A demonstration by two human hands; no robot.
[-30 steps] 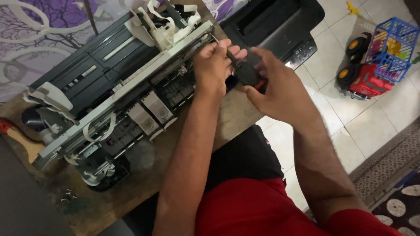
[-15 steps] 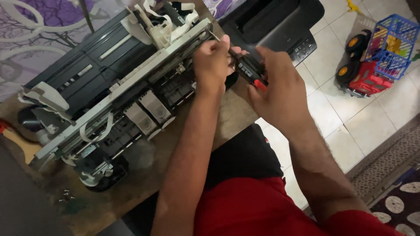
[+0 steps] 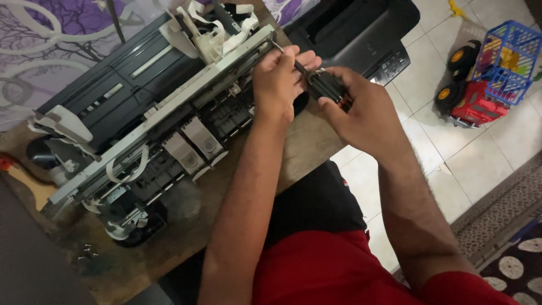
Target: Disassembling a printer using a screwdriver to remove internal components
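An opened printer mechanism (image 3: 152, 118), grey and black with white plastic parts and a long metal rail, lies on a worn wooden table (image 3: 293, 152). My right hand (image 3: 361, 113) grips the black and red handle of a screwdriver (image 3: 330, 90). The metal shaft runs up and left to the right end of the rail. My left hand (image 3: 279, 82) rests on the mechanism there, its fingers pinched around the shaft near the tip. The tip itself is hidden by my fingers.
A black printer cover (image 3: 361, 31) lies beyond the table's far edge. A red toy truck with a blue basket (image 3: 488, 76) stands on the tiled floor at right. Loose screws (image 3: 87, 251) lie near the table's front left. A patterned rug (image 3: 508, 237) borders the tiles.
Both hands have shifted slightly right and down in the view with the screwdriver, staying at the same end of the rail. The mechanism has not visibly moved on the table.
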